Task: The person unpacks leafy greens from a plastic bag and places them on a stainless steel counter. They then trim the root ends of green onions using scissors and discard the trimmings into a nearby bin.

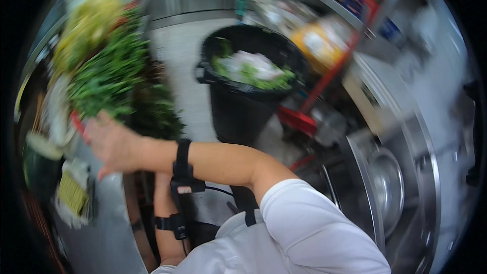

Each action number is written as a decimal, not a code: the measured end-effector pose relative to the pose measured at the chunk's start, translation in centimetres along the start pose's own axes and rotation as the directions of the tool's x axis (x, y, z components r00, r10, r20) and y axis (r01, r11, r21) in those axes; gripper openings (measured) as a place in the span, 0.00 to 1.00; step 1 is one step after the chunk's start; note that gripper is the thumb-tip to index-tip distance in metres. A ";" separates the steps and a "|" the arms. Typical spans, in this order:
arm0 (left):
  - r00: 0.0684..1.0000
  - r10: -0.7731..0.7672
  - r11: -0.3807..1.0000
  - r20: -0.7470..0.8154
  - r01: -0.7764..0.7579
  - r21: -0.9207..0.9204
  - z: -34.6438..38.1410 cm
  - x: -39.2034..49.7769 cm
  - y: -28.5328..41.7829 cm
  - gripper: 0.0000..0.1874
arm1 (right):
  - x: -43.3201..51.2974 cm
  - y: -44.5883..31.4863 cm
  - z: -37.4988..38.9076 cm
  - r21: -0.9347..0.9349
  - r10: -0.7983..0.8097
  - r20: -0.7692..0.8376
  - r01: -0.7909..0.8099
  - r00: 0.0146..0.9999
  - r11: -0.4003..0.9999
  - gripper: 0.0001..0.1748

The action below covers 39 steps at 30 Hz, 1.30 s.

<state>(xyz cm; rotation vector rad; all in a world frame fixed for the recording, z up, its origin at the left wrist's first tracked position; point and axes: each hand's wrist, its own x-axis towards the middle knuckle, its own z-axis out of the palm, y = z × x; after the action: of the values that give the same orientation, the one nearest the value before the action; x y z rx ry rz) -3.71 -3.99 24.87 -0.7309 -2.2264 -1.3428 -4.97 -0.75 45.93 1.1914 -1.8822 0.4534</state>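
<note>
My right arm crosses in front of my body to the left. My right hand (112,146), blurred by motion, is over the edge of a metal counter (102,205), thumb and fingers apart. A slim red thing (78,122) lies right by its fingertips; whether they touch cannot be told. Just beyond the hand is a pile of leafy greens (110,68). My left forearm reaches up beneath the right one, which hides my left hand. Left of my right hand are a cut dark-green gourd or melon (43,156) and a wrapped yellow-green bundle (72,194).
A black bin (237,110) stands on the floor, with plastic and leaf scraps inside. Beside it leans a red-handled broom or squeegee (298,120). A metal bowl (386,192) is at the right counter. Yellowish vegetables (89,23) lie at the far left. A yellow bag (317,45) is behind the bin.
</note>
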 end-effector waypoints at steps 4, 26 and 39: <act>0.828 -0.512 0.651 0.228 0.547 -0.527 1.1 -1.7 -0.3 0.12 | -1.7 1.5 -9.2 -0.204 -0.361 0.106 0.376 0.927 0.904 0.12; 0.379 -0.814 0.532 0.440 0.790 0.305 3.0 -7.6 -4.9 0.19 | -14.3 13.4 -46.8 -0.764 0.595 0.046 -0.356 0.802 0.539 0.17; 0.415 -0.742 0.650 0.526 0.635 0.417 3.5 -7.4 -6.1 0.16 | -37.0 -15.3 -70.8 0.151 0.628 -0.407 -0.727 -0.663 -0.670 0.33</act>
<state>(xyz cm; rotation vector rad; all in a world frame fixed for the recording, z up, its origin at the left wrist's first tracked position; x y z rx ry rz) -2.27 -4.76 14.81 -0.1712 -3.4593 -1.3201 48.05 60.25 55.37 -1.6665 -1.9023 1.1159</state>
